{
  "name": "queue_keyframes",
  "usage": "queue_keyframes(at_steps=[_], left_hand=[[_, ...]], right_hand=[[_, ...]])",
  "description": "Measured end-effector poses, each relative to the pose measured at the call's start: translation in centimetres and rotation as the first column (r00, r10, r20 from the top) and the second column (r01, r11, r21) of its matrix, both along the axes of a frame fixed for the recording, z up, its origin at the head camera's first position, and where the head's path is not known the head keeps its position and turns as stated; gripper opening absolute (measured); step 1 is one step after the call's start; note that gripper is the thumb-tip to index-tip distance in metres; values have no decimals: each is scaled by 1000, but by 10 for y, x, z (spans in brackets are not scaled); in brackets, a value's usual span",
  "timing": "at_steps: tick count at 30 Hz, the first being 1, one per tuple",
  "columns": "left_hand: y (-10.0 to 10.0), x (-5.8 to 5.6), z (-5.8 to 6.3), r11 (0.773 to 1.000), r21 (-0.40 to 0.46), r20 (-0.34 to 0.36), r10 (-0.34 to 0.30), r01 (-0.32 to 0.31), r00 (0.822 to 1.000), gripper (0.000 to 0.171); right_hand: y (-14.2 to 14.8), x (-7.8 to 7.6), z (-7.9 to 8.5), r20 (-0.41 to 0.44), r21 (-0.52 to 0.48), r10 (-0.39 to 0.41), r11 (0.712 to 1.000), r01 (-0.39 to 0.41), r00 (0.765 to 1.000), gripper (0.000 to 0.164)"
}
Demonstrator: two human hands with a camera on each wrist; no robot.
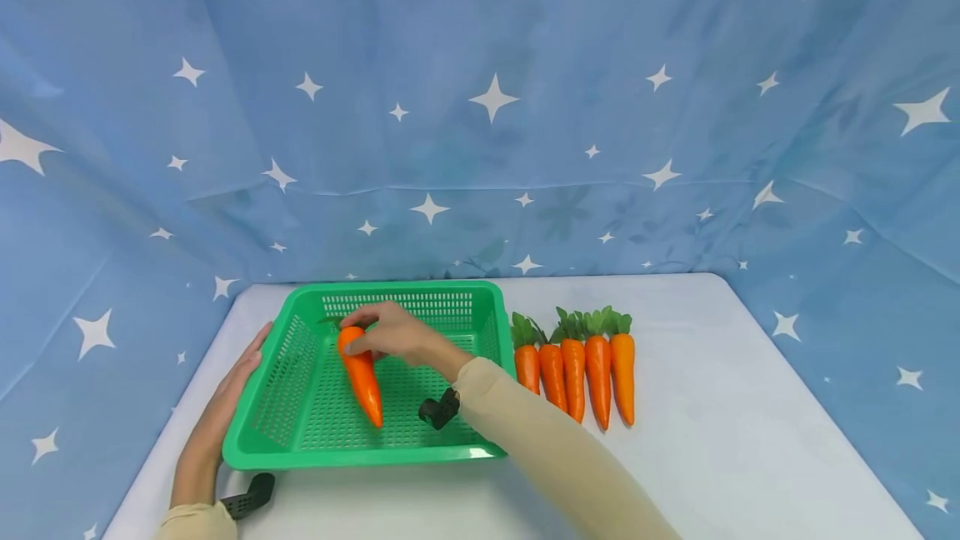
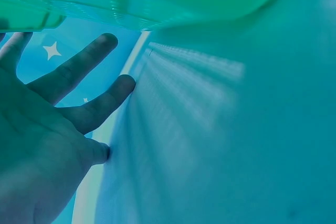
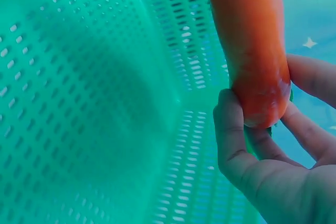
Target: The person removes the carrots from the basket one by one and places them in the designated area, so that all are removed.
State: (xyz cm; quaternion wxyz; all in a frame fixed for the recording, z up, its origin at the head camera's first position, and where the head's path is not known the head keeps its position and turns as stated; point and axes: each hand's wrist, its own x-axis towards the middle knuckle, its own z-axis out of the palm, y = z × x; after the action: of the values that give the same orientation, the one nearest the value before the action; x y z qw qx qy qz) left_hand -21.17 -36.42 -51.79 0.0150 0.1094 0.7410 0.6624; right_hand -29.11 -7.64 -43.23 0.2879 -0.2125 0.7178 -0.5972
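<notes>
An orange carrot (image 1: 362,382) is over the left part of a green plastic basket (image 1: 420,458). My right hand (image 1: 393,333) pinches it near its thick leafy end, with the tip pointing toward the basket's front. In the right wrist view the thumb and fingers of the right hand (image 3: 283,166) close round the carrot's (image 3: 252,40) broad end; its greens are mostly hidden. My left hand (image 1: 232,390) lies along the outside of the basket's left wall. Its fingers (image 2: 100,108) look straight and spread in the left wrist view, below the basket rim.
Several carrots (image 1: 598,377) with green tops lie in a row on the white table (image 1: 720,440), just right of the basket. A blue star-patterned cloth (image 1: 480,148) hangs behind and at both sides. A black wrist camera (image 1: 438,409) sits below the right wrist.
</notes>
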Motion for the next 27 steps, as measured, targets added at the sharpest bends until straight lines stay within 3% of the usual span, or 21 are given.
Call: queue_keyframes(at_steps=[2, 7, 16, 27], left_hand=[[-1, -4, 0, 999, 29, 28, -24, 23, 999, 69], [0, -3, 1, 999, 42, 77, -20, 16, 997, 70], [2, 9, -2, 998, -34, 12, 51, -51, 999, 60], [2, 11, 0, 996, -60, 2, 59, -59, 998, 60]], right_hand=[[6, 0, 5, -7, 2, -9, 1000, 9, 1000, 37], [24, 0, 17, -17, -12, -34, 999, 34, 999, 38], [62, -2, 28, -63, -31, -75, 997, 73, 995, 41], [108, 0, 34, -55, -55, -155, 987, 152, 986, 43]])
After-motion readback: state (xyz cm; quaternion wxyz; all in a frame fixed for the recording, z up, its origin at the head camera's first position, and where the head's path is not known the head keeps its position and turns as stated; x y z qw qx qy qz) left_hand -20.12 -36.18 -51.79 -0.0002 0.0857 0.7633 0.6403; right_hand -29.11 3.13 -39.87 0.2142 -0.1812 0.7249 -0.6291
